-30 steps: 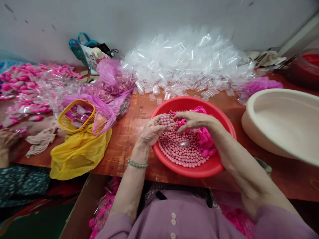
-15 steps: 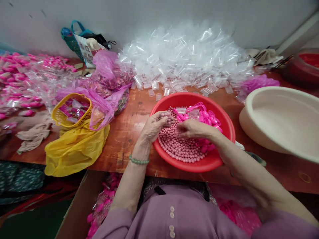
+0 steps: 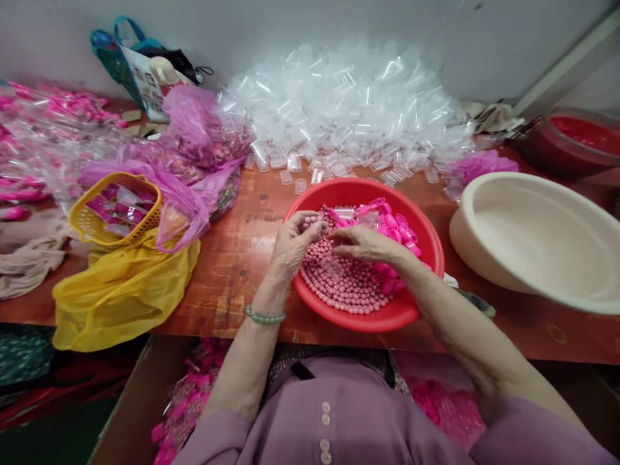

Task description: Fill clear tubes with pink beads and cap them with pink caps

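Observation:
My left hand (image 3: 290,242), with a green bead bracelet (image 3: 265,315) on its wrist, is over the left rim of a red basin (image 3: 317,311). Its fingers are curled around a few pink beads (image 3: 310,221). My right hand (image 3: 361,244) hovers over the basin's middle, fingers stretched toward the left hand and slightly apart, with nothing visible in them. Strings of pink beads (image 3: 351,290) lie coiled in the basin below both hands. Bright pink plastic pieces (image 3: 400,229) and some clear plastic pieces fill its far right side. A faint see-through blur shows under the right fingers.
A large heap of clear plastic pieces (image 3: 349,110) lies against the wall. To the right stands a cream basin (image 3: 513,252). Leftward are a yellow basket (image 3: 87,226), a yellow bag (image 3: 126,290), a purple plastic bag (image 3: 188,123) and packed pink items (image 3: 58,135).
The view has turned slightly right. My right hand has risen a little out of the beads, its fingers now stretched out instead of bent down. The left hand stays curled around its beads.

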`<state>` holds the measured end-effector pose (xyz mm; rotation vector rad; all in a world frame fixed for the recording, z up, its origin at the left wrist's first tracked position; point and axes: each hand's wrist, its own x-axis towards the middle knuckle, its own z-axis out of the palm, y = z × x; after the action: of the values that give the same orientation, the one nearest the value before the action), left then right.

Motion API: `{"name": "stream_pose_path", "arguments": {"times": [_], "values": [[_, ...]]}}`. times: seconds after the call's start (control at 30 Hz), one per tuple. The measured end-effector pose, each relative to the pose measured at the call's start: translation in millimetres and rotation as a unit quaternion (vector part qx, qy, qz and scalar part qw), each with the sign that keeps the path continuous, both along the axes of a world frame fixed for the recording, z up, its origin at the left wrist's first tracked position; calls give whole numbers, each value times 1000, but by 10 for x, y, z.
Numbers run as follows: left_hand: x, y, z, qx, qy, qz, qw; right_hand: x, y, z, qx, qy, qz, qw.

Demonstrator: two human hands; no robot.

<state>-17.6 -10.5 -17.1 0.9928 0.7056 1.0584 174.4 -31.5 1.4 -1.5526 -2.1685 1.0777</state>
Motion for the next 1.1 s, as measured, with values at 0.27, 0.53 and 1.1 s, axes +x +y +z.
{"name": "stream_pose_path", "arguments": {"times": [0.27,0.53,1.1], "values": [[6,7,30,-27,-27,-12,999,251,53,60,122,-51,-196,972],[8,15,60,-30,-24,-24,999,-178,27,-119,59,-340,-74,936],[61,2,50,-43,-24,40,998,-129,-66,62,87,224,-85,967]]}}
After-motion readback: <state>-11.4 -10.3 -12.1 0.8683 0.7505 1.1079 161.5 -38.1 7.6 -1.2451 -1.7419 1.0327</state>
